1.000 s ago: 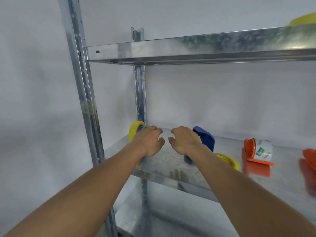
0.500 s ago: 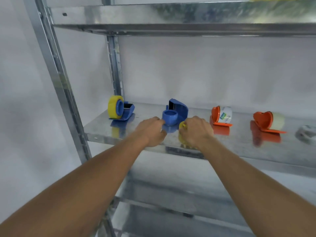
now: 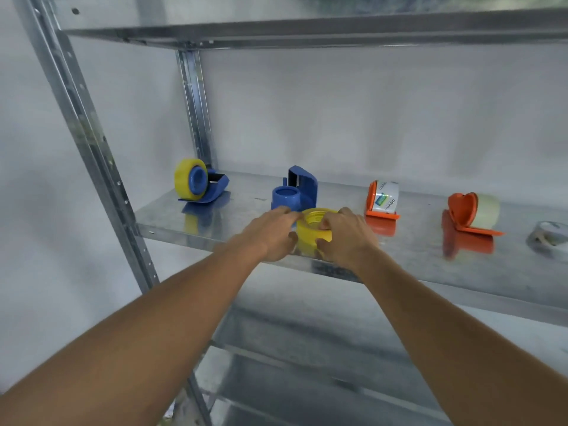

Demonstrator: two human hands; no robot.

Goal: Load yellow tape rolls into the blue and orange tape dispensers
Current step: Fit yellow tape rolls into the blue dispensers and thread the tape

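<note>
A yellow tape roll [image 3: 312, 230] lies flat near the front edge of the metal shelf [image 3: 196, 224]. My left hand [image 3: 272, 236] grips its left side and my right hand [image 3: 344, 238] grips its right side. Just behind the roll stands a blue tape dispenser [image 3: 296, 192] on its side, its hub bare and facing up. Further left, a second blue dispenser [image 3: 201, 186] carries a yellow roll. To the right stand an orange dispenser [image 3: 381, 199] holding a white labelled roll and another orange dispenser [image 3: 471, 215] holding a pale roll.
A grey-white roll [image 3: 550, 238] lies at the shelf's far right. An upper shelf [image 3: 307, 32] hangs overhead. Steel uprights [image 3: 89, 142] stand at the left, and a lower shelf [image 3: 307, 379] shows beneath my arms. A white wall closes the back.
The view has shifted right and pulled back, showing more of the shelf. My hands left the blue dispensers and closed on the yellow roll, now near the shelf's front edge.
</note>
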